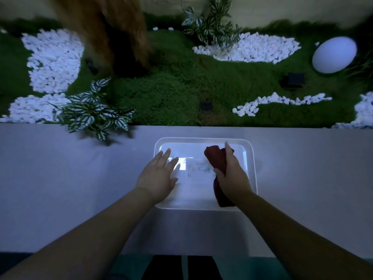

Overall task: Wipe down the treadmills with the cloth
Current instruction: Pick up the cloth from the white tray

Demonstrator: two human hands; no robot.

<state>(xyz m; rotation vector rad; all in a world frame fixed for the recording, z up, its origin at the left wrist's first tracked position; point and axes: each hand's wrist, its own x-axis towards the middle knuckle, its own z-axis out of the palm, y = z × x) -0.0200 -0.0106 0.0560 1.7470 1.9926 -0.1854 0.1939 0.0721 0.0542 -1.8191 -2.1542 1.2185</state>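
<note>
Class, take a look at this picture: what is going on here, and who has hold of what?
A person stands at a grey ledge with a white tray on it. The right hand grips a dark red cloth over the tray, while the left hand lies flat and open on its left side. Beyond the ledge is a bed of moss with white pebbles. No treadmill shows.

This looks like a decorated indoor public space, a lobby or lounge corner rather than a home. Beyond the pale bench (60, 178) runs an ornamental bed of green moss (171, 87), with patches of white pebbles (52, 61) at 10 and 1 o'clock, striped-leaf plants (92, 112), a glowing egg-shaped lamp (334, 54) at 2 o'clock, and small dark spotlights (293, 80) set into the green.
</note>
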